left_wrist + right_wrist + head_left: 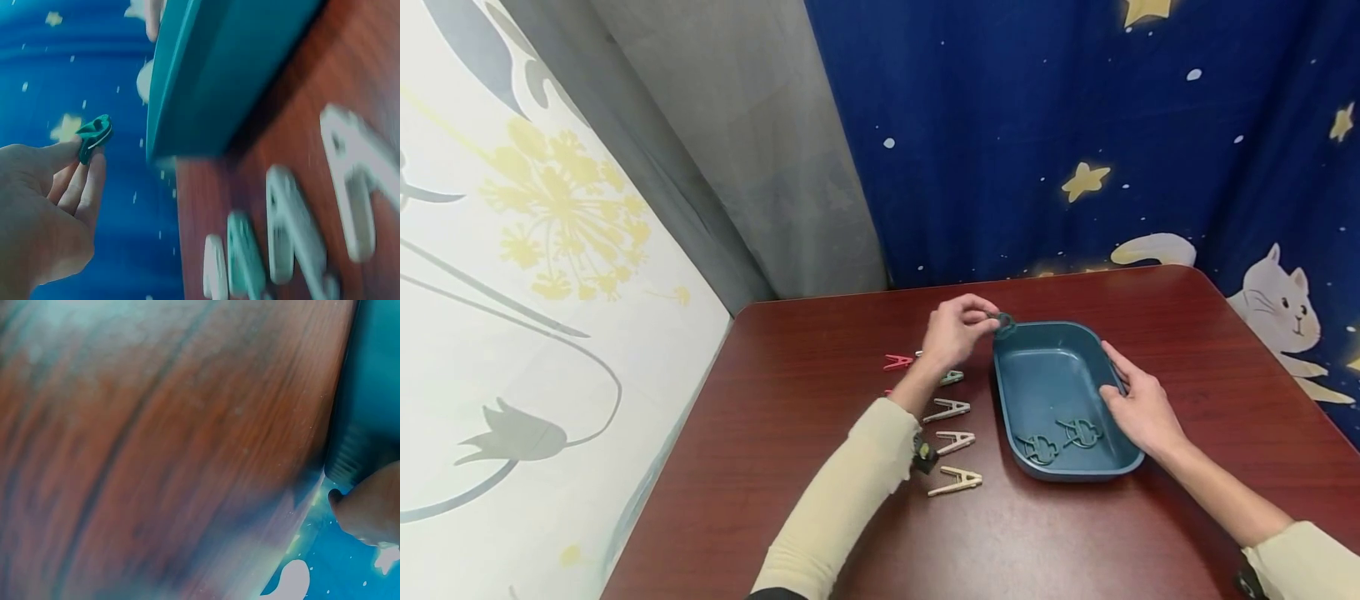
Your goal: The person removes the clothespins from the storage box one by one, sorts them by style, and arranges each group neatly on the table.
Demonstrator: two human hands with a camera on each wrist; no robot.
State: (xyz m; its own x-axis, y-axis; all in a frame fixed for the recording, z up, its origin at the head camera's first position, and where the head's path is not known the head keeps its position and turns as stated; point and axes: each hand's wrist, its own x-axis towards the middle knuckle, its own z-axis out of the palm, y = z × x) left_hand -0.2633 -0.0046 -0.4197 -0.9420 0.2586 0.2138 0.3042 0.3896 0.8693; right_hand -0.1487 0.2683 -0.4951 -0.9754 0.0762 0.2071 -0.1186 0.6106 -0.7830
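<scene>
My left hand point(953, 330) pinches a small dark green clip point(95, 134) between thumb and fingertips, at the far left corner of a blue rectangular basin point(1041, 383). On the opposite side, my right hand point(1144, 410) grips the basin's right rim, thumb over the inside and fingers along the outer wall. Two dark green clips, one point(1040, 450) in the near left corner and another point(1082, 432) beside it, lie on the basin floor. In the right wrist view only part of the right hand point(369, 506) shows, against the basin's wall.
Left of the basin runs a column of clothespins: a beige one point(967, 478) nearest, pale ones, a light green one point(242, 253) and a red one point(898, 362). My left forearm partly covers them. A blue curtain point(1000, 167) hangs behind the brown table point(805, 400).
</scene>
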